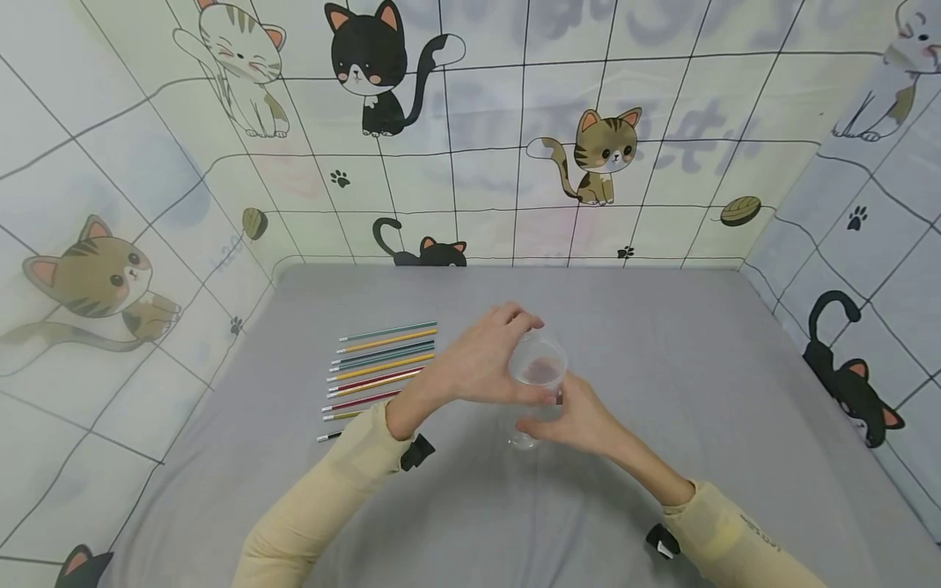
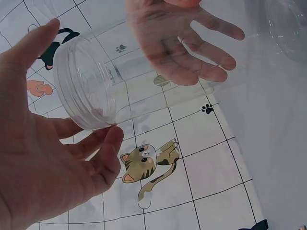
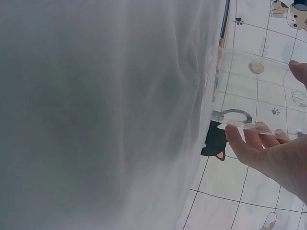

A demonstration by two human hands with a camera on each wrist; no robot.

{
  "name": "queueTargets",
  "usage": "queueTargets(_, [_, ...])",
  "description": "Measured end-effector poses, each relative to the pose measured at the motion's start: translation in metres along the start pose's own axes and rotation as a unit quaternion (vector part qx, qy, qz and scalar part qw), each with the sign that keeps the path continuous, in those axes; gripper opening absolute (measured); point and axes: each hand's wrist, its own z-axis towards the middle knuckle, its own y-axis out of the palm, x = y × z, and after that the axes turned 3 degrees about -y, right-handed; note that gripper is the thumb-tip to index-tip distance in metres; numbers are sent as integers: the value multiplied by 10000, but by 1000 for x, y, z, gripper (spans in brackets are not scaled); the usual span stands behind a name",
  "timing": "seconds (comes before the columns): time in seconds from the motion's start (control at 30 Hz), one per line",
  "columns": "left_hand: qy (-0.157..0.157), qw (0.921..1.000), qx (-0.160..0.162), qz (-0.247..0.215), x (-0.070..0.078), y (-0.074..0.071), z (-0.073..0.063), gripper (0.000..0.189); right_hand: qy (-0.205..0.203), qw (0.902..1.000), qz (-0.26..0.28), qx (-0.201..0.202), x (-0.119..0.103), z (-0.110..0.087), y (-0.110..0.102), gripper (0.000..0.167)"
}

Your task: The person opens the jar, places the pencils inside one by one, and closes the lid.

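Note:
A clear plastic jar stands near the middle of the grey-covered table, tilted little if at all. My left hand holds it around the wide round top, thumb on the near side and fingers on the far side. Lower on the body, my right hand grips the jar from the right, with its thumb in front. In the left wrist view the ridged top end of the jar lies between left thumb and fingers; whether it is a lid or a rim I cannot tell. The jar looks see-through, with nothing visible inside.
Several pencils in green, yellow, red and black lie in a row left of the jar, partly hidden by the left forearm. Grey cloth covers the table. Cat-printed sheets enclose the back and both sides.

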Motion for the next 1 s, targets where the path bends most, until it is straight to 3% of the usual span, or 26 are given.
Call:
queueTargets(0.17, [456, 9988, -135, 123, -1, 0, 0, 69, 39, 10000, -17, -8, 1, -1, 0, 72])
queueTargets(0.27, [579, 9980, -243, 18, -2, 0, 1, 63, 74, 10000, -52, 10, 0, -1, 0, 67])
queueTargets(0.57, [183, 9998, -34, 13, -2, -1, 0, 73, 68, 10000, 8, 12, -1, -1, 1, 70])
queueTargets(0.83, [532, 9983, -192, 121, -4, -5, 0, 68, 81, 9999, -77, 45, 1, -1, 0, 68])
queueTargets(1.0, [443, 9989, -118, 35, -4, -5, -1, 62, 85, 9998, -181, 74, 1, -1, 0, 70])
